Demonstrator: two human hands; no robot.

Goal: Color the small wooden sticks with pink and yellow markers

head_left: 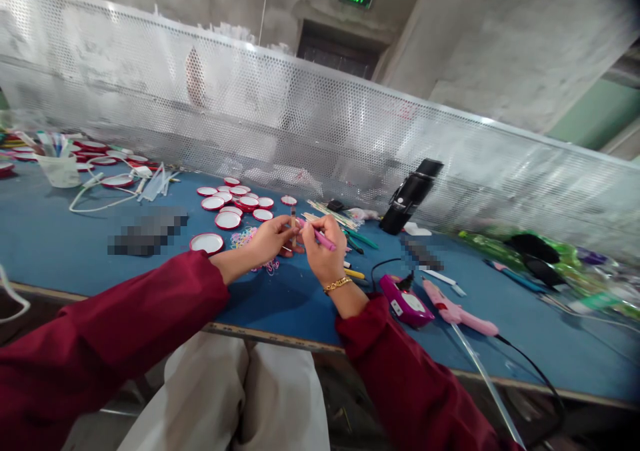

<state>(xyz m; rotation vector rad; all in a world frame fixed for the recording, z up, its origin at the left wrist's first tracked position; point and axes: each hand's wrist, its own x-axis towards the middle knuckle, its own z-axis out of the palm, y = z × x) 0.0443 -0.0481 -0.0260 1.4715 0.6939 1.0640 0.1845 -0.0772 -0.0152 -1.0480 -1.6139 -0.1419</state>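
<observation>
While seated at counter [60, 237], noted left hand [267, 237] pinching thin stick [293, 223] upright, right hand [325, 254] closed on pink pen [323, 239], tip just beside stick at 3 o'clock. Lids [228, 220] spread at 11 o'clock, glue gun [457, 312] lying idle at 4 o'clock. Judged mid-piece, unfinished.

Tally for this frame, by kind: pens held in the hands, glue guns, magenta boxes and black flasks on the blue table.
Pink pen, in the right hand: 1
Pink glue gun: 1
Magenta box: 1
Black flask: 1
Total: 4
</observation>
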